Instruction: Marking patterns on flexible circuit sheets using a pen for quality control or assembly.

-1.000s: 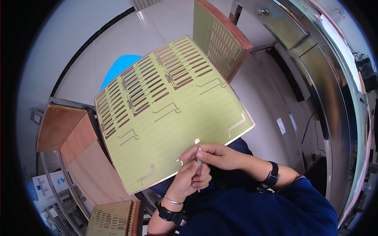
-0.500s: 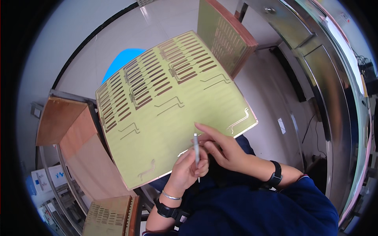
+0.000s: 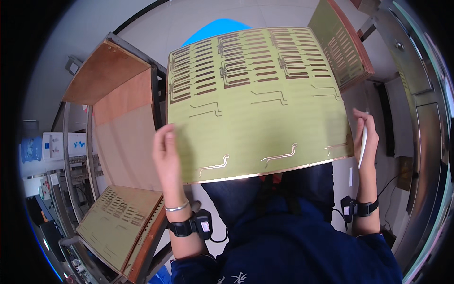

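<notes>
A large yellow-green circuit board panel with copper traces spans the middle of the view, its near edge shiny. At its left edge my left hand is raised with fingers loosely bent and apart, nothing visible in it. Whether its fingertips touch the panel I cannot tell. My right hand is just off the panel's right edge. Between its thumb and fingers it holds a slim white pen-like tool, lying along the palm.
Upright panels lean at the back right. To the left stands a wooden-backed rack on a metal frame. Below it sits a stack of similar panels. Something bright blue shows behind the large panel. A metal cabinet borders the right.
My hands have parted from the panel's near edge to its two sides. The pen-like tool has passed from my left hand to my right. The view has turned, so the panel appears straighter.
</notes>
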`<state>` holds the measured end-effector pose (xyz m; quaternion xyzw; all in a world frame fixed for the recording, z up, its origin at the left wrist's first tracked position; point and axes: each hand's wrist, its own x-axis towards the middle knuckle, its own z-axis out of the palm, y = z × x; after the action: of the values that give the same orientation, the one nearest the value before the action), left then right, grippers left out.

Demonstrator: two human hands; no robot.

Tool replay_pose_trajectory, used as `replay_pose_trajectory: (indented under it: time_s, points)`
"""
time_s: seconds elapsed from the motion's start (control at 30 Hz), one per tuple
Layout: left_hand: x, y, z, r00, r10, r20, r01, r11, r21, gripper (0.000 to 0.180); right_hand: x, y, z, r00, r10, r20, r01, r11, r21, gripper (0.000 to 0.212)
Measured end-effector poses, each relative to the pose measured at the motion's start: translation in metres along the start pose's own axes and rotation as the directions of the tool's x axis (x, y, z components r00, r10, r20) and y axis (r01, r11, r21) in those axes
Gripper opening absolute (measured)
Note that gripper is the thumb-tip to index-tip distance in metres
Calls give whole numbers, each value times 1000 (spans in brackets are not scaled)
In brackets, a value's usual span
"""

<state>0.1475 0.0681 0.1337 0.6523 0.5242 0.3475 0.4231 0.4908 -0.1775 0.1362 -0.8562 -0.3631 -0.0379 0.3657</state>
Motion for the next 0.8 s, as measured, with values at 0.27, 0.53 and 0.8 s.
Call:
replay_pose_trajectory:
  time_s: [0.27,0.53,0.8]
  points:
    - [-3,-77,-12,972,-48,-228,94,977,192,30,-2,47,24,931,239,276,-338,849,406,33]
    - [-14,-64,5,957,-91,-276,63,992,-109,26,-13,41,31,994,102,28,-102,995,-6,29]
    - [-16,-79,16,942,-76,-327,16,983,-182,26,-82,-47,91,766,-423,484,488,873,-9,33]
